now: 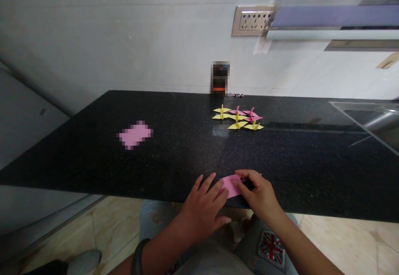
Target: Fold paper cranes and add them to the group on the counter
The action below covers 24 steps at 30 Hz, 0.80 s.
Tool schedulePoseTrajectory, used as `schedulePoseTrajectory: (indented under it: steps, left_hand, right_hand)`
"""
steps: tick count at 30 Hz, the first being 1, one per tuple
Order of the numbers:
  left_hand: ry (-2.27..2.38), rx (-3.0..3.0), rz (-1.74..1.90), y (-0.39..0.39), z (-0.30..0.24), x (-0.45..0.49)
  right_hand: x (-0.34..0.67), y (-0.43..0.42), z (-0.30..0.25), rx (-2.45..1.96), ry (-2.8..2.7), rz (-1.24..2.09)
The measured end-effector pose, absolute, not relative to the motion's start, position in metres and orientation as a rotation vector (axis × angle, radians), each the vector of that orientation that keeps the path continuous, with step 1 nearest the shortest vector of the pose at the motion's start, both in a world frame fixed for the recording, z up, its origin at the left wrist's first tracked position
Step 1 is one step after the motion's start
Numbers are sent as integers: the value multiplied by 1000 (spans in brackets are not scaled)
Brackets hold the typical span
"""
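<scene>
Dark bangle (137, 257), pale blue jeans (163, 210), Union Jack patch (272, 248)

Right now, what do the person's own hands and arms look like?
Bare, with no gloves or visible sleeves. The left hand has a thick, dark bangle at its wrist; the right hand shows a small glint, possibly a ring.

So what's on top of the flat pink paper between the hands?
On the flat pink paper: fingers of the left hand at its left end, thumb of the right hand toward its right. Paper beneath is hidden.
</scene>
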<state>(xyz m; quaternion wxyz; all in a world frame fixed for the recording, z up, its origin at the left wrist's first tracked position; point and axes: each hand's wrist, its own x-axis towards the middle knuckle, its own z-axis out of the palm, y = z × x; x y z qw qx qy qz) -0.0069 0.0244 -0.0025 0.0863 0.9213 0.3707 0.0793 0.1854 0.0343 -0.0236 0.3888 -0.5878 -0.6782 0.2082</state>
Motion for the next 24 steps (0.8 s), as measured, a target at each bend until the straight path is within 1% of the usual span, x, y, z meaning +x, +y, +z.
schedulePoseTrajectory:
  steps: [3,8,17,24]
  left_hand:
    - [1094,2727,245,25,0,-7]
    - [1014,2745,210,34,8,-11]
    - [890,2868,125,46,13,-17]
    - [922,2918,142,42,5,-17]
  right_hand:
    - [186,29,-25,-1431,-1736,466]
    - [186,28,-21,-1345,-1971,351]
    - [186,31,-22,-1376,-1932,294]
    - [195,20,-26,-1060,-2333,82]
